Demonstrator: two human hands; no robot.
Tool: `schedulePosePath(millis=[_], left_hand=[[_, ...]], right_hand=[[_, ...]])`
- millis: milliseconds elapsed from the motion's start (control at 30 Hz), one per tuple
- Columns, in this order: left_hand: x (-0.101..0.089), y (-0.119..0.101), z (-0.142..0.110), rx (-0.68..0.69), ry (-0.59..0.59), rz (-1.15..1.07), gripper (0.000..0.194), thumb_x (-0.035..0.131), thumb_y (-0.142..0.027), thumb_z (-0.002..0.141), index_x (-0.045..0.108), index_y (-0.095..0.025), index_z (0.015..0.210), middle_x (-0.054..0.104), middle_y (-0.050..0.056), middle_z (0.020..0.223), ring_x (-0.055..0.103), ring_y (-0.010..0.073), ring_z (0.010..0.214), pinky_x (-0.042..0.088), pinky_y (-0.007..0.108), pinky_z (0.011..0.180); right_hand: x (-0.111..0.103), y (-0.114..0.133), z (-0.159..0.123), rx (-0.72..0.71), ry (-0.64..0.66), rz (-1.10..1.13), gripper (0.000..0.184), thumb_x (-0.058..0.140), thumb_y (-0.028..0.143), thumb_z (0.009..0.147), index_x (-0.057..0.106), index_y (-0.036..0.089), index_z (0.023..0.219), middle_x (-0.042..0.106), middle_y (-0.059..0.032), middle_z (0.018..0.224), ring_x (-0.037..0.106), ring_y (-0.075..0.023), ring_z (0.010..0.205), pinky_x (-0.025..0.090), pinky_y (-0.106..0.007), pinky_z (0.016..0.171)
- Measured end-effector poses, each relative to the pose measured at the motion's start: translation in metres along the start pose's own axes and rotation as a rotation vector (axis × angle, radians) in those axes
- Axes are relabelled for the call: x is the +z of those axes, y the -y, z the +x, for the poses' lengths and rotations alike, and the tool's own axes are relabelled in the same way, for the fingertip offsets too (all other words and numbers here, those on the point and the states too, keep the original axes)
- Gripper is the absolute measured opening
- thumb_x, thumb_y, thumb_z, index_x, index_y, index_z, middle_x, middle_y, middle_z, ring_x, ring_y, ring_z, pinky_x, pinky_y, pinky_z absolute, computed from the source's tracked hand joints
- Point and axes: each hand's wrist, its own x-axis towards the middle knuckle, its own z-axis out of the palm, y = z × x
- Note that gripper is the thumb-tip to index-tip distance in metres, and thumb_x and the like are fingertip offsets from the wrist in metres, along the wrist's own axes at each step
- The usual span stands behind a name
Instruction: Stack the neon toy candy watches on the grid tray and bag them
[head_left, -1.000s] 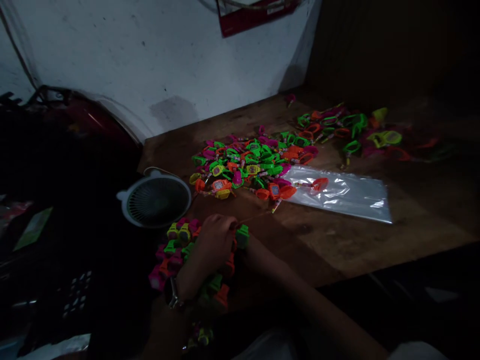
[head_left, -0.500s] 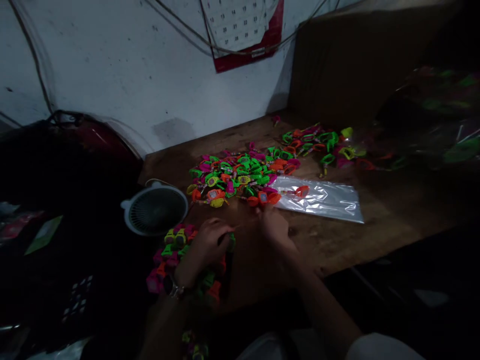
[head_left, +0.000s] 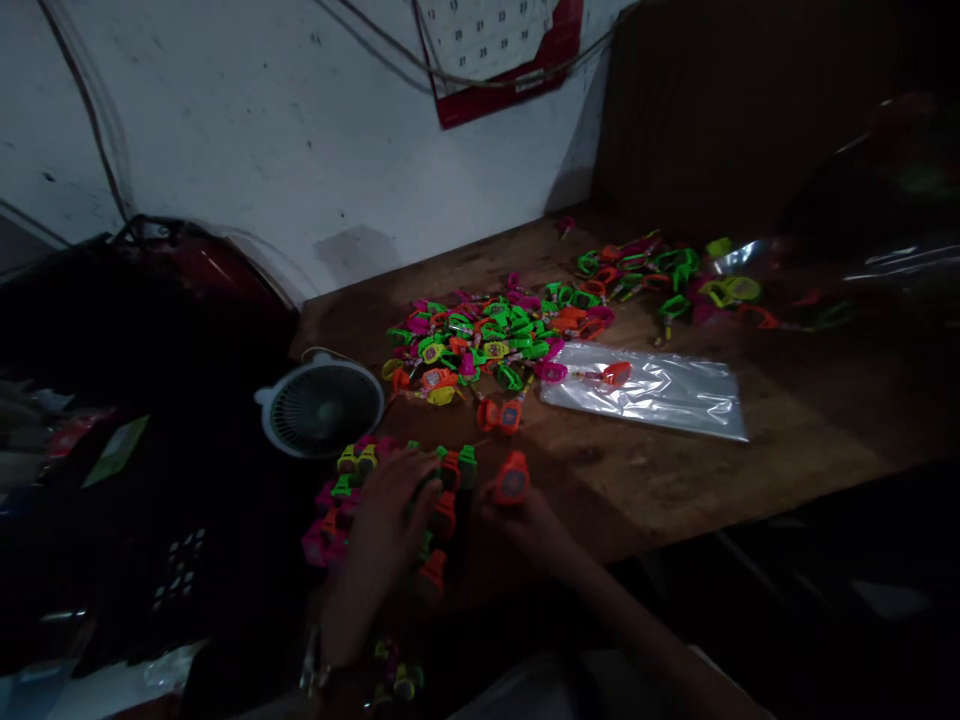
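My right hand (head_left: 517,515) is closed round an orange toy watch (head_left: 514,478) near the table's front edge. My left hand (head_left: 390,510) rests with its fingers curled over a strung row of toy watches (head_left: 360,490) in green, orange, pink and yellow, which runs down over the table edge. A loose pile of neon toy watches (head_left: 480,345) lies further back on the wooden table (head_left: 675,480). Two orange watches (head_left: 501,415) lie apart from the pile, just in front of it.
A clear plastic bag (head_left: 652,395) lies flat to the right of the pile, with an orange piece (head_left: 616,374) on it. A small round white fan (head_left: 321,408) sits at the left edge. More watches (head_left: 660,270) are scattered at the back right. A calendar (head_left: 502,50) hangs on the wall.
My right hand reached out to the front of the pile and has come back towards me holding an orange watch. My left hand stays on the strung row.
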Motion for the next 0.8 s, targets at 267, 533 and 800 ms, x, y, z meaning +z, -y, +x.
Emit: schedulePosePath(millis=[267,533,800], left_hand=[[0.024,-0.007,-0.035,0.025,-0.034,0.134,0.025,0.051,-0.017,0.088,0.056,-0.023,0.113,0.064,0.003,0.117,0.051,0.0214,0.115,0.036,0.049,0.101],[0.025,-0.009,-0.034,0.029,-0.054,0.143,0.026,0.052,-0.013,0.087,0.057,-0.020,0.112,0.065,0.005,0.114,0.053,0.0220,0.109,0.037,0.050,0.100],[0.026,-0.010,-0.037,0.031,-0.078,0.245,0.026,0.054,-0.014,0.086,0.058,-0.020,0.112,0.066,0.004,0.115,0.051,0.0250,0.112,0.034,0.052,0.101]], right_hand=[[0.045,-0.006,-0.001,-0.021,-0.022,0.071,0.025,0.057,0.023,0.082,0.064,0.017,0.104,0.068,-0.0094,0.106,0.063,-0.0213,0.095,0.049,-0.034,0.086],[0.050,-0.018,-0.006,-0.048,0.018,0.023,0.033,0.053,0.030,0.089,0.059,0.020,0.119,0.066,-0.0084,0.114,0.062,-0.0202,0.098,0.049,-0.034,0.089],[0.061,-0.015,-0.007,-0.125,0.079,-0.257,0.029,0.055,0.019,0.083,0.064,0.022,0.110,0.069,-0.0077,0.106,0.064,-0.0209,0.096,0.050,-0.033,0.089]])
